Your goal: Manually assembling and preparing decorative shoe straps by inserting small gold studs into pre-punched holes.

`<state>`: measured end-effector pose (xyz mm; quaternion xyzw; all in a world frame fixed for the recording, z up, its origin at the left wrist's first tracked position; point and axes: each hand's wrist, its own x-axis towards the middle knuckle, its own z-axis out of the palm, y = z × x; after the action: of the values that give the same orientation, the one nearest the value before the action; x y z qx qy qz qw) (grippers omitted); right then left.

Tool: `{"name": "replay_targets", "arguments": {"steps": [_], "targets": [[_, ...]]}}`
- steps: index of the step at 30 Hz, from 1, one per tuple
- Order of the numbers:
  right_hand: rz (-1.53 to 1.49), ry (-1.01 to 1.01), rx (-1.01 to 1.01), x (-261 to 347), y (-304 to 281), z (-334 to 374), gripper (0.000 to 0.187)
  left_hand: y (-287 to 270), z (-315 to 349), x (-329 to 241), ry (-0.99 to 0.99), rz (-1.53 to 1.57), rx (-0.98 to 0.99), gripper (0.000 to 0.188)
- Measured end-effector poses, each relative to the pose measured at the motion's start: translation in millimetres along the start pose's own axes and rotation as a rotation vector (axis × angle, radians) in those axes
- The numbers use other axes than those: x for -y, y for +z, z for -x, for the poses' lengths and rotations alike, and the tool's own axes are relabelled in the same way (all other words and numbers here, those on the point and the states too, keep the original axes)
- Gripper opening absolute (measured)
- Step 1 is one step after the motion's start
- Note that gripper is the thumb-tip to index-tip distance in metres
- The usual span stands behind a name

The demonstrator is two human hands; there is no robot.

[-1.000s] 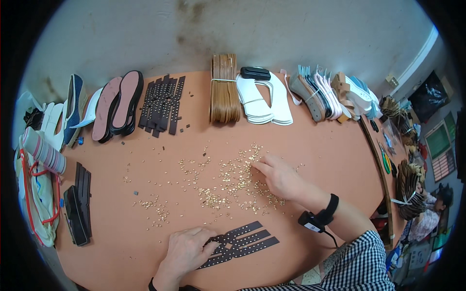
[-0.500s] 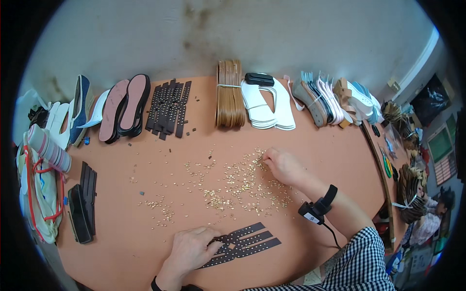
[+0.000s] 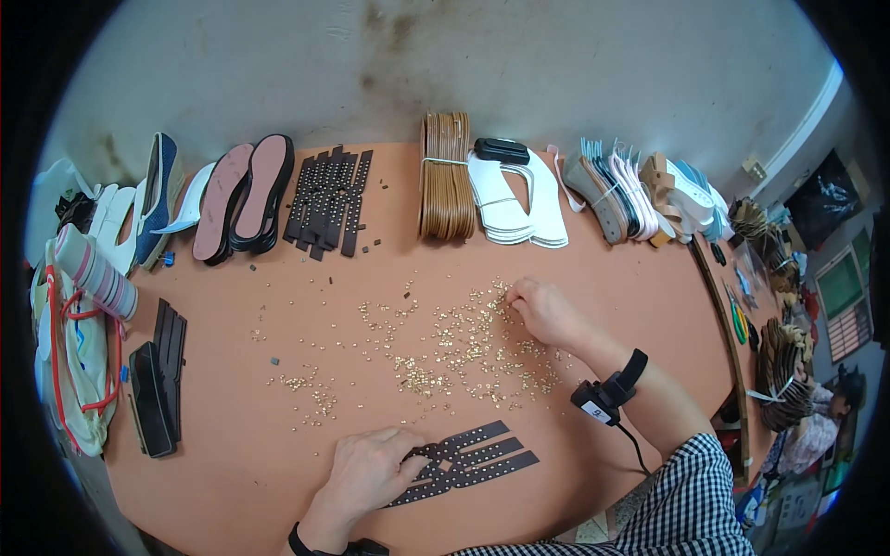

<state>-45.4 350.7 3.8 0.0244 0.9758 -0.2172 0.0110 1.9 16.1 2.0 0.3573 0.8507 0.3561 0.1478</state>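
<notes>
My left hand [image 3: 373,471] rests near the front edge of the table, its thumb and fingers closed on a dark brown studded shoe upper [image 3: 477,473]. Slit strips of that upper fan out to the right, with rows of small metal studs and a diamond-shaped cutout near the middle. Farther off, my right hand [image 3: 549,315] pinches with fingertips down at the far right edge of scattered gold studs [image 3: 426,375]. Whatever lies between those fingertips is too small to make out. A black band with a small device [image 3: 601,400] sits on my right wrist.
Along the back stand studded dark straps [image 3: 326,202], bundled brown strips [image 3: 446,181], white shoe cutouts [image 3: 542,208], pink-lined soles [image 3: 262,190] and wedge heels [image 3: 598,199]. At left are a striped cup [image 3: 97,273] and a black case [image 3: 153,398]. A raised wooden strip [image 3: 723,320] edges the right side.
The view has shifted slightly. My right hand stays at the edge of the stud pile with its fingertips drawn together, and my left hand keeps its place on the upper.
</notes>
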Motion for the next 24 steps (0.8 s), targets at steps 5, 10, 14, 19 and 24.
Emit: {"name": "replay_targets", "arguments": {"steps": [5, 10, 14, 19, 24], "targets": [[0.067, -0.006, 0.027, 13, -6, 2, 0.014, 3, 1, 2, 0.054, 0.007, -0.074, 0.016], [0.361, -0.187, 0.043, 7, 3, -1, 0.014, 3, 1, 3, 0.011, -0.009, 0.006, 0.019], [0.606, -0.405, -0.066, 7, 10, -2, 0.016, 8, 2, 7, 0.024, -0.002, -0.011, 0.019], [0.574, -0.215, -0.027, 8, 5, 0, 0.014, 1, -1, 0, 0.022, -0.007, -0.008, 0.019], [0.416, -0.279, -0.054, 23, 6, 26, 0.012, 4, 1, 2, 0.012, -0.027, -0.023, 0.019]]}}
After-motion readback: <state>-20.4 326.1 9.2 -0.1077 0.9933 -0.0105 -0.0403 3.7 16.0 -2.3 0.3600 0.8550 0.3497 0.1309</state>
